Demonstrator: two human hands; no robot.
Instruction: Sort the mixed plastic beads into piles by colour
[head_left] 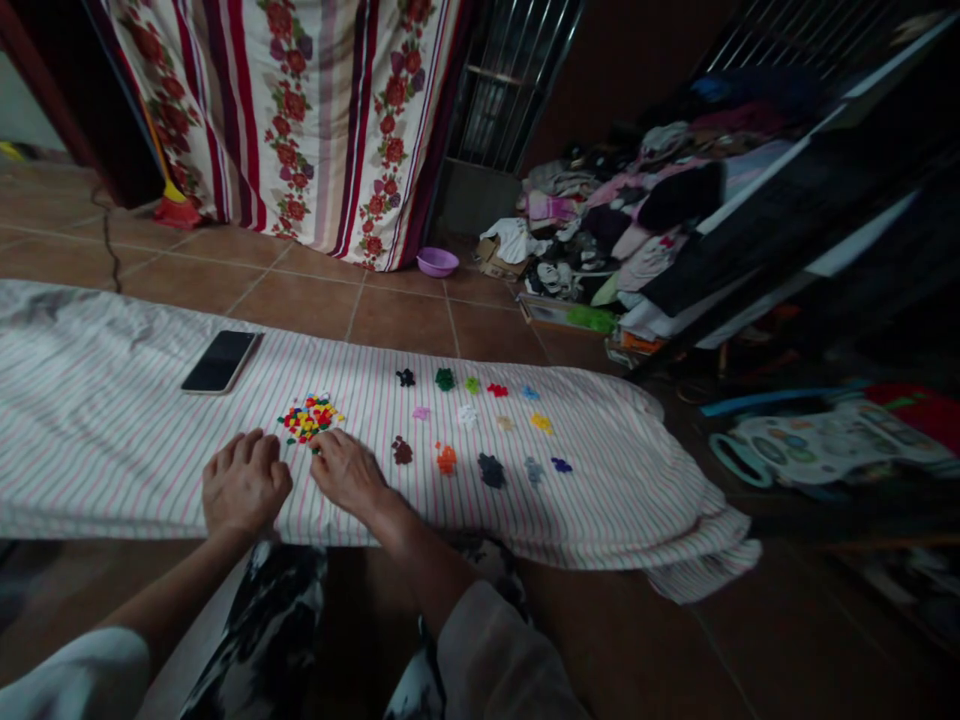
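Note:
My left hand (246, 482) rests on the striped cloth (615, 470) with its fingers curled closed, and nothing shows in it. My right hand (349, 470) is at the near edge of a mixed pile of small coloured pieces (309, 418), its fingertips pressed together; what they hold, if anything, is too small to name. Right of the pile lie several small single-colour heaps in three rows, among them dark green (445, 379), red (497, 390), yellow (541, 424), brown (402, 451), orange (446, 459) and dark grey (491, 471).
A phone (222, 362) lies on the cloth at the left. Beyond are a floral curtain (322, 120), a purple basin (437, 262), a red broom (177, 208) and a heap of clothes (600, 215). My knees are below the near edge.

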